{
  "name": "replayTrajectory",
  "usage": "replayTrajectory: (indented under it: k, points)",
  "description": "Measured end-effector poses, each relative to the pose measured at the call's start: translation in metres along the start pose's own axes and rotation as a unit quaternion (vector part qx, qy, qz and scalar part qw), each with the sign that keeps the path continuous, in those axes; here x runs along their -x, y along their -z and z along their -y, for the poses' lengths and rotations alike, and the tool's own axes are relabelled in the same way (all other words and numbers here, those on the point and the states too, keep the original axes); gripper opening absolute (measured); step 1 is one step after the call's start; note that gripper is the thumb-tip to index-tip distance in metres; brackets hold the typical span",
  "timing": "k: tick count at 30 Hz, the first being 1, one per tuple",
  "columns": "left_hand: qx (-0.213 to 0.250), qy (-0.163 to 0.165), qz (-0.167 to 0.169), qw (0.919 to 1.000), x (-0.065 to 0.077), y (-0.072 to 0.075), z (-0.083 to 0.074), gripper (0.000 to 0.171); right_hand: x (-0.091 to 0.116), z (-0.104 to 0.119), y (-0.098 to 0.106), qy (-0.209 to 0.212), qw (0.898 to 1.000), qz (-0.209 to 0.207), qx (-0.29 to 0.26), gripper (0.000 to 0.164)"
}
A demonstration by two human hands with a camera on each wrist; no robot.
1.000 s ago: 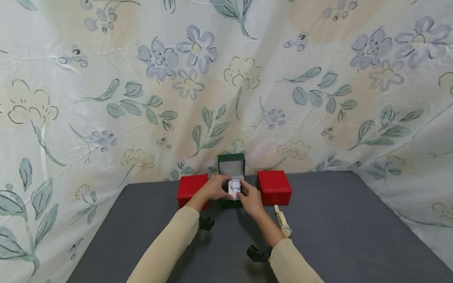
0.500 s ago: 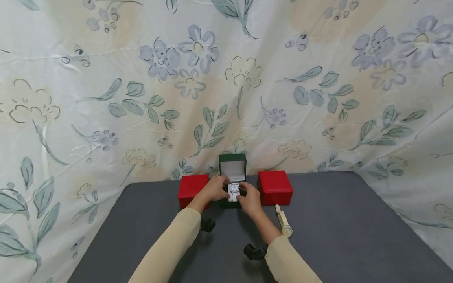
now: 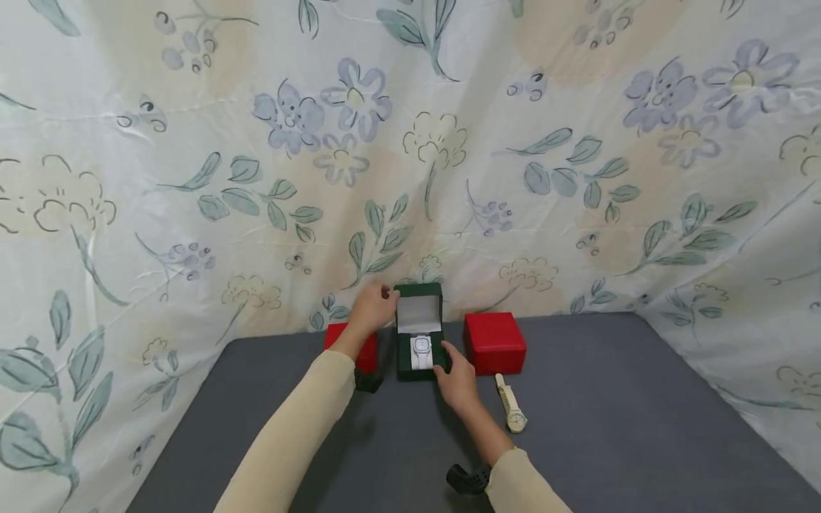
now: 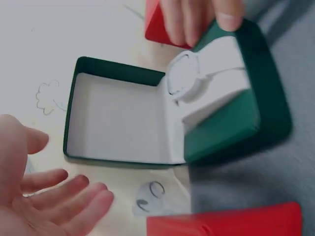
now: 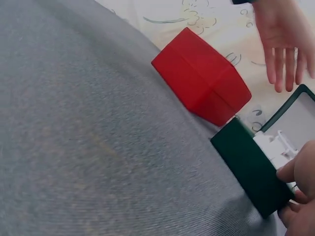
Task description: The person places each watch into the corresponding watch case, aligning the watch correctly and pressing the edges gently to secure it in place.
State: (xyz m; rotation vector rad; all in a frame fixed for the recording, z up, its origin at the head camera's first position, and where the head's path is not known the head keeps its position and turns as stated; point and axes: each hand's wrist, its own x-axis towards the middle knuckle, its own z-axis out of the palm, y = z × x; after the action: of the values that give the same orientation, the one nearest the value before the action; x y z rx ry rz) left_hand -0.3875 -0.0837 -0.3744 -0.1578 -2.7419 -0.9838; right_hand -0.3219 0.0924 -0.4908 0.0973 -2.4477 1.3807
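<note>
A green watch box (image 3: 417, 290) stands with its lid raised at the back of the table. Inside it a white wristwatch (image 3: 421, 345) sits round a white cushion, face up. My left hand (image 3: 374, 306) is beside the lid's left edge; in the left wrist view its fingers (image 4: 93, 206) are spread loosely, apart from the lid. My right hand (image 3: 458, 377) holds the base at its right front corner, the thumb (image 5: 288, 172) on the front edge and the other fingers along the side.
Red boxes flank the green one: one at left (image 3: 368, 354), partly behind my left forearm, another at right (image 3: 494, 342). A cream-strapped watch (image 3: 513, 413) lies on the grey table (image 3: 609, 413), right of my right forearm. Floral cloth (image 3: 436, 178) hangs directly behind.
My left hand has left the watch and moved up to the lid's left side. My right hand has shifted off the watch to the box's right side. The watch now sits in the box.
</note>
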Motion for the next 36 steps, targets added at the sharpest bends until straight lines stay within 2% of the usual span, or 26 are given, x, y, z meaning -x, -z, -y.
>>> replayTrajectory:
  k: [3, 6, 9, 12, 16, 21, 23, 25, 28, 31, 36]
  points:
    - [0.008, 0.015, 0.014, 0.9998, -0.011, -0.008, -0.008, 0.046, 0.001, -0.007, 0.0, -0.011, 1.0, 0.006, -0.02, 0.053]
    - [0.008, 0.017, 0.024, 0.9995, -0.019, -0.015, -0.01, 0.046, 0.002, -0.013, -0.001, -0.009, 0.998, 0.012, -0.06, 0.055]
    - [0.007, 0.024, 0.025, 0.9994, -0.018, -0.015, -0.004, 0.044, 0.004, -0.012, -0.006, -0.017, 0.994, 0.029, -0.104, 0.056]
    - [0.004, 0.022, 0.022, 0.9995, -0.016, -0.014, -0.001, 0.042, 0.003, -0.012, -0.006, -0.019, 0.992, 0.03, -0.123, 0.059]
    - [0.002, -0.003, 0.024, 0.9997, -0.01, -0.015, 0.001, 0.039, -0.002, -0.013, -0.003, -0.019, 0.991, 0.025, -0.127, 0.062]
    - [0.003, -0.039, 0.024, 0.999, 0.005, -0.019, 0.004, 0.037, -0.007, -0.012, 0.003, -0.05, 0.992, 0.05, -0.101, 0.078]
    - [0.002, -0.058, 0.024, 0.998, 0.015, -0.02, 0.006, 0.036, -0.008, -0.01, 0.004, -0.071, 0.991, 0.067, -0.095, 0.086]
    - [-0.021, -0.082, 0.041, 0.9956, 0.029, -0.021, 0.01, 0.033, -0.009, -0.008, 0.005, -0.084, 0.988, 0.08, -0.099, 0.089]
    - [-0.082, -0.133, 0.071, 0.9852, 0.052, -0.027, 0.013, 0.028, -0.01, -0.008, 0.006, -0.092, 0.987, 0.079, -0.108, 0.082]
    - [-0.133, -0.165, 0.078, 0.9742, 0.068, -0.037, 0.016, 0.028, -0.01, -0.009, 0.006, -0.077, 0.991, 0.073, -0.086, 0.071]
    - [-0.144, -0.16, 0.049, 0.9754, 0.077, -0.042, 0.015, 0.032, -0.01, -0.009, 0.004, -0.027, 0.995, 0.073, -0.056, 0.057]
